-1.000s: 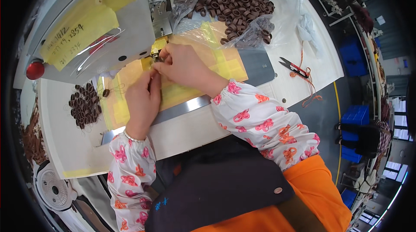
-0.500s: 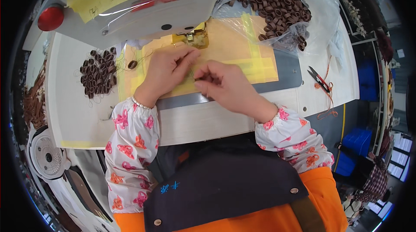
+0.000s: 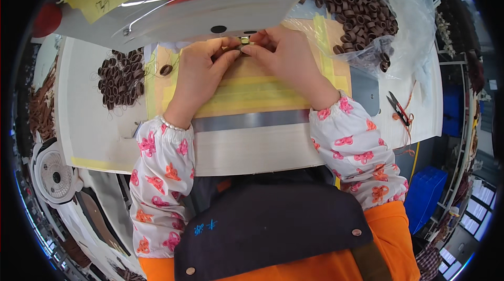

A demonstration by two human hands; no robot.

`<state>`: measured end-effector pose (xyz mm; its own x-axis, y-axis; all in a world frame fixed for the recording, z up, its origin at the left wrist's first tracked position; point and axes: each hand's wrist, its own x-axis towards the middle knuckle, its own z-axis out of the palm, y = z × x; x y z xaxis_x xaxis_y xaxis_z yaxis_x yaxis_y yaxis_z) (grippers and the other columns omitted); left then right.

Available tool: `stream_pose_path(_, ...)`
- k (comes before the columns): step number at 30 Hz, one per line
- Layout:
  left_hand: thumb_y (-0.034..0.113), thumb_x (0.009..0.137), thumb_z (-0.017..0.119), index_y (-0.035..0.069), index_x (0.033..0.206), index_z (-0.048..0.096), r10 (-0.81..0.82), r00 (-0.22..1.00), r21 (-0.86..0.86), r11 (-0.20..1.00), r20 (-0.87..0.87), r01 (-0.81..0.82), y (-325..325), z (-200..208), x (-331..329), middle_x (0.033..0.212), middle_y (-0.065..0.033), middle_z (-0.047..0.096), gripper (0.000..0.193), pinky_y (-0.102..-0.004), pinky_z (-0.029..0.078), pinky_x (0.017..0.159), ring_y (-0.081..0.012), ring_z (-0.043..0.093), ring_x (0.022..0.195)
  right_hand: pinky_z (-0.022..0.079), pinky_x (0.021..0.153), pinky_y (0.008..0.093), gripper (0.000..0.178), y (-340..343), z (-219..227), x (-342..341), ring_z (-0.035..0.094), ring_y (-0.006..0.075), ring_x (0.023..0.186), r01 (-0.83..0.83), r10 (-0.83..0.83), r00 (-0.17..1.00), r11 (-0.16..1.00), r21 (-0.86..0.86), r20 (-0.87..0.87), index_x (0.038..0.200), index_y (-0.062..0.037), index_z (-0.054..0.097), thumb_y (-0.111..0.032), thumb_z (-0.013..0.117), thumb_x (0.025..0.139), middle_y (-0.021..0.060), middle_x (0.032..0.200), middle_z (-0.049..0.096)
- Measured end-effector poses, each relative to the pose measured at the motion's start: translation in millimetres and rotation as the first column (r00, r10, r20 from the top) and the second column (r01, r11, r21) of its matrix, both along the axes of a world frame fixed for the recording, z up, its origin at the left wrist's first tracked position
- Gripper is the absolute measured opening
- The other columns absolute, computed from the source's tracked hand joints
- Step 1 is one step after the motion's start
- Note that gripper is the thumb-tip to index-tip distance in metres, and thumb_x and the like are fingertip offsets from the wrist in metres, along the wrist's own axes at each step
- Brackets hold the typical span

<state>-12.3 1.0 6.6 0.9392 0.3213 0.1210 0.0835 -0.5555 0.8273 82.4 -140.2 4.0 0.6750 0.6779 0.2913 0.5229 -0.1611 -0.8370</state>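
Both my hands meet under the head of a grey sewing machine [image 3: 184, 18], beside the small metal presser foot [image 3: 245, 41]. My left hand [image 3: 202, 71] is closed, thumb and fingertips pinched together just left of the foot. From the right, my right hand [image 3: 289, 58] comes in with thumb and index finger pinched at the foot. Whatever sits between the fingertips is too small and covered to make out. Left of my left hand lies a single brown ring-shaped loop [image 3: 166, 70] with loose thread. Yellow tape strips [image 3: 247, 94] cover the machine bed below my hands.
A pile of brown loops with thread tails [image 3: 122, 79] lies at the left. At the back right, a clear plastic bag [image 3: 415, 44] holds many brown loops [image 3: 362, 10]. Scissors [image 3: 400, 108] with orange cord lie at the right edge. A white fan [image 3: 56, 177] stands lower left.
Both hands have moved toward the presser foot, the right one farther forward. They were apart in front of it and now meet there. The whole view has shifted slightly.
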Motion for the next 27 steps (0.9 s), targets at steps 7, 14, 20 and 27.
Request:
stream_pose_path(7,0.025,0.076,0.063,0.003,0.080,0.065,0.113,0.993,0.105,0.988,-0.024,-0.110,3,-12,14,0.056,-0.0064,0.058,0.022,-0.0267,0.040,0.048,-0.0130,0.051,0.047,0.045,0.058,0.0386,0.008,4,-10,4,0.056,0.0323,0.067,0.076,-0.078,0.964,0.997,0.016,0.254,0.076,-0.0019,0.055,-0.005,0.061,0.073,0.0146,0.072,0.057)
stream_pose_path(14,0.026,0.077,0.064,0.003,0.083,0.065,0.118,0.993,0.022,0.993,-0.020,-0.118,4,-17,15,0.061,-0.0051,0.060,0.024,-0.0262,0.040,0.049,-0.0127,0.052,0.050,0.046,0.059,0.0391,0.007,4,-10,2,0.056,0.0330,0.069,0.092,-0.093,0.956,0.996,0.018,0.279,0.077,-0.0019,0.054,-0.003,0.060,0.073,0.0150,0.074,0.056)
stream_pose_path(20,0.022,0.079,0.064,0.002,0.089,0.065,0.111,0.989,0.037,0.993,-0.099,-0.108,3,-7,15,0.072,-0.0046,0.065,0.022,-0.0231,0.042,0.057,-0.0066,0.055,0.062,0.046,0.057,0.0399,0.007,4,-10,0,0.056,0.0340,0.068,0.120,-0.110,0.946,0.993,-0.016,0.306,0.077,-0.0018,0.052,-0.001,0.058,0.073,0.0157,0.074,0.056)
stream_pose_path(27,0.021,0.079,0.064,0.002,0.088,0.065,0.083,0.997,0.116,0.990,-0.005,-0.082,7,-17,16,0.073,-0.0065,0.065,0.021,-0.0251,0.043,0.058,-0.0098,0.057,0.062,0.045,0.056,0.0403,0.008,5,-9,-1,0.056,0.0347,0.066,0.123,-0.107,0.948,0.992,-0.036,0.298,0.077,-0.0018,0.051,-0.001,0.058,0.073,0.0164,0.073,0.055)
